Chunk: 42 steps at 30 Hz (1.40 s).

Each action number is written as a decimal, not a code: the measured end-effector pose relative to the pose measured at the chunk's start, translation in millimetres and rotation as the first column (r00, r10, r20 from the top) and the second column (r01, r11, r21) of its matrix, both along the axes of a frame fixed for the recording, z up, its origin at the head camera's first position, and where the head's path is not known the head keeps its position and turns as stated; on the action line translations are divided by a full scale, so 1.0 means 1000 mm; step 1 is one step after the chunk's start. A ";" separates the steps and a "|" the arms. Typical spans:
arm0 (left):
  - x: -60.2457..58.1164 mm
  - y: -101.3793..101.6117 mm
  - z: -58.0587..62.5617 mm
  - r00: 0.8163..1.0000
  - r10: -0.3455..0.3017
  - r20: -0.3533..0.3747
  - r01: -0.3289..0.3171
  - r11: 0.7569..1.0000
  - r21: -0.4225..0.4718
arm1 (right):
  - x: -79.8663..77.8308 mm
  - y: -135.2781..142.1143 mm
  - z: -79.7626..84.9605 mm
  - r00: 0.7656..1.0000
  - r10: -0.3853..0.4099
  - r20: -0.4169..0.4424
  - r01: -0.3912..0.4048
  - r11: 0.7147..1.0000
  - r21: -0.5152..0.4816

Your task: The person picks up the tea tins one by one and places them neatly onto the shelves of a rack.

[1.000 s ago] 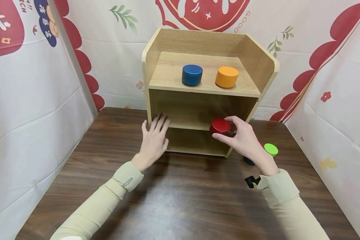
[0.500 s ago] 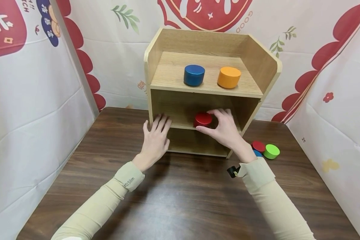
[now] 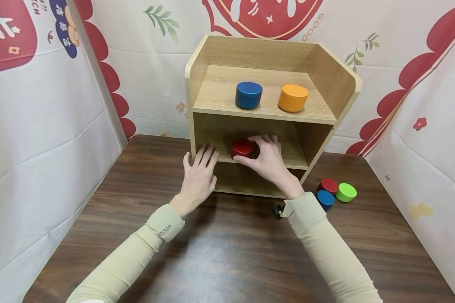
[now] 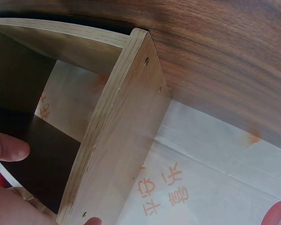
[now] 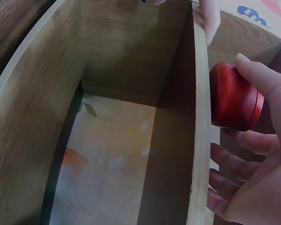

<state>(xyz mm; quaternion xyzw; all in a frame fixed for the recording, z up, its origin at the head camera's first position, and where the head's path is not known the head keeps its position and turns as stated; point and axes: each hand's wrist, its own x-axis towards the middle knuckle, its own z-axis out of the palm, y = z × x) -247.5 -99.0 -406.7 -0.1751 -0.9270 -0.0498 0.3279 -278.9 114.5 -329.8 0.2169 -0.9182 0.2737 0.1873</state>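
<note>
My right hand (image 3: 268, 162) pinches a red round tin (image 3: 242, 148) between thumb and fingers, at the middle shelf of a wooden shelf unit (image 3: 263, 115). In the right wrist view the red tin (image 5: 235, 97) sits against the shelf board, thumb on one side and fingers on the other. My left hand (image 3: 197, 179) rests at the unit's left side panel, its fingers fairly straight and reaching over the panel's front edge. On the top shelf stand a blue tin (image 3: 248, 95) and an orange tin (image 3: 293, 98).
On the dark wooden table (image 3: 227, 252), right of the unit, a second red tin (image 3: 328, 185), another blue tin (image 3: 325, 199) and a green tin (image 3: 346, 192) stand close together. Printed white cloth (image 3: 148, 84) hangs behind and at both sides.
My right hand has carried the red tin leftward, from the unit's right front to the middle shelf. The tins on the table have come into fuller view. My left hand stays at the side panel.
</note>
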 end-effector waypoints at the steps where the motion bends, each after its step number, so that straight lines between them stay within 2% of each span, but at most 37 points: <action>1: 0.000 0.000 0.000 1.000 0.001 -0.002 -0.001 1.000 -0.002 | -0.001 -0.002 0.000 1.000 -0.005 0.006 0.005 1.000 0.001; 6: 0.000 0.001 -0.001 1.000 0.007 0.001 -0.007 1.000 -0.007 | -0.002 -0.009 -0.003 0.999 -0.021 0.033 0.021 1.000 0.005; 14: -0.001 0.001 -0.001 1.000 0.004 -0.018 -0.004 1.000 0.000 | -0.003 -0.012 -0.003 0.999 -0.035 0.031 0.034 0.999 0.023; 23: -0.001 0.001 -0.002 0.999 0.004 -0.034 -0.004 1.000 -0.004 | 0.011 -0.004 -0.002 0.999 -0.035 -0.008 0.036 0.998 0.052; 28: 0.000 0.000 -0.001 1.000 -0.001 -0.029 0.001 1.000 0.004 | 0.028 0.010 -0.010 0.996 -0.025 -0.082 0.026 1.000 0.010; 33: 0.001 0.000 -0.002 0.999 -0.006 -0.032 0.007 1.000 0.016 | 0.043 0.032 -0.022 0.981 -0.009 -0.193 -0.010 0.995 -0.099; 36: 0.001 -0.001 -0.002 1.000 -0.004 -0.029 0.005 1.000 0.018 | 0.052 0.048 -0.030 0.976 -0.008 -0.216 -0.027 0.987 -0.159; 42: 0.000 0.000 -0.001 1.000 -0.008 -0.018 0.008 1.000 0.017 | 0.068 0.086 -0.049 0.969 -0.081 -0.235 0.033 0.979 -0.203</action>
